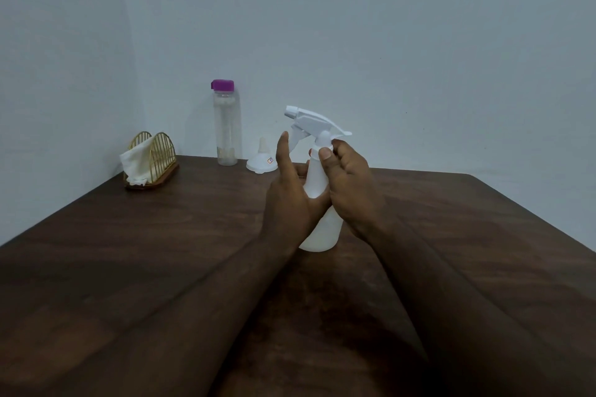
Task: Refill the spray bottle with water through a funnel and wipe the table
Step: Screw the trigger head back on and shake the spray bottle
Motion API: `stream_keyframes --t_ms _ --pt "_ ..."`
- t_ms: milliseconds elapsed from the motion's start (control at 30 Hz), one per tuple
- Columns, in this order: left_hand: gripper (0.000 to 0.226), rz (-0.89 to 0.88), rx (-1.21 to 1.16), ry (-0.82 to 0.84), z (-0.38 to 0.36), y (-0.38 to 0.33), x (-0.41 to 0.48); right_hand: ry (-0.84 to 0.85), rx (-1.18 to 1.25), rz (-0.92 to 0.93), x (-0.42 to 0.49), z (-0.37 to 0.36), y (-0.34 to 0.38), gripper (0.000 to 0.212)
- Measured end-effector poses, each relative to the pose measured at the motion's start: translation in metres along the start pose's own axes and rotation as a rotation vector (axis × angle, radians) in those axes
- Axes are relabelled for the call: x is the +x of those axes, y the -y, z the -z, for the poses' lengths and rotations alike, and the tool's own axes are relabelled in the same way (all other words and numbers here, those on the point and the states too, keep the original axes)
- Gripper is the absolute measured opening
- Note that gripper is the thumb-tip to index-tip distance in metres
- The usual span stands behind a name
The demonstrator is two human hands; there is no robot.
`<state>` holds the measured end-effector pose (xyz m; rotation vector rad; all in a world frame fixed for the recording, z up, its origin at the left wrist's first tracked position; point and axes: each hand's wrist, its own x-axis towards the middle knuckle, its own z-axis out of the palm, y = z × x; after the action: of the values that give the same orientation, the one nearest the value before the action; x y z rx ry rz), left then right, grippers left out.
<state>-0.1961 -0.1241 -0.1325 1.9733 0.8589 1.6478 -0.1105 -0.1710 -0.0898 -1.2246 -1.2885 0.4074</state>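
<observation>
The white spray bottle [322,232] stands upright on the dark wooden table [145,251], just right of the frame's centre, its trigger head pointing left. The left hand [290,200] wraps its body from the left, thumb straight up. The right hand [351,184] pinches the collar under the head between thumb and fingers. Behind, centre left, a funnel [262,162] sits mouth down beside a purple-capped water bottle [227,129]; farther left, a wire holder [154,151] holds a napkin [137,163].

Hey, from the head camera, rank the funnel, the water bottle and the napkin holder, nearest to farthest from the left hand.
1. funnel, just behind the left hand.
2. water bottle, farther back and left.
3. napkin holder, far left corner.
</observation>
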Motion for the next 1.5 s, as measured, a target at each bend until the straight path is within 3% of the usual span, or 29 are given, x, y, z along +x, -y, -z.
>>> stream_keyframes --t_ms 333,533,733,867,967,1133,1367,1500 --pt "0.097 0.022 -0.021 0.039 -0.002 0.005 0.004 -0.074 0.117 -0.039 0.0 -0.003 -0.002 0.021" --pt "0.098 0.034 -0.005 0.041 -0.003 0.008 0.004 -0.122 0.231 -0.036 0.001 -0.006 -0.009 0.037" --pt "0.086 0.027 -0.047 0.03 -0.004 0.005 0.006 -0.076 0.112 0.064 -0.001 -0.008 -0.012 0.011" --pt "0.089 0.02 -0.042 0.027 -0.005 0.01 0.007 -0.16 0.135 0.03 0.0 -0.01 -0.011 0.03" --pt "0.09 0.019 -0.038 0.039 -0.005 0.013 0.006 -0.19 0.151 0.006 -0.001 -0.011 -0.009 0.034" --pt "0.087 0.009 -0.048 0.039 -0.004 0.011 0.007 -0.106 0.134 0.05 -0.003 -0.007 -0.009 0.013" --pt "0.093 0.004 -0.032 0.035 -0.005 0.016 0.007 -0.214 0.123 -0.001 0.0 -0.012 -0.008 0.036" --pt "0.094 0.006 -0.042 0.045 -0.005 0.014 0.006 -0.117 0.132 0.03 -0.001 -0.01 -0.01 0.018"
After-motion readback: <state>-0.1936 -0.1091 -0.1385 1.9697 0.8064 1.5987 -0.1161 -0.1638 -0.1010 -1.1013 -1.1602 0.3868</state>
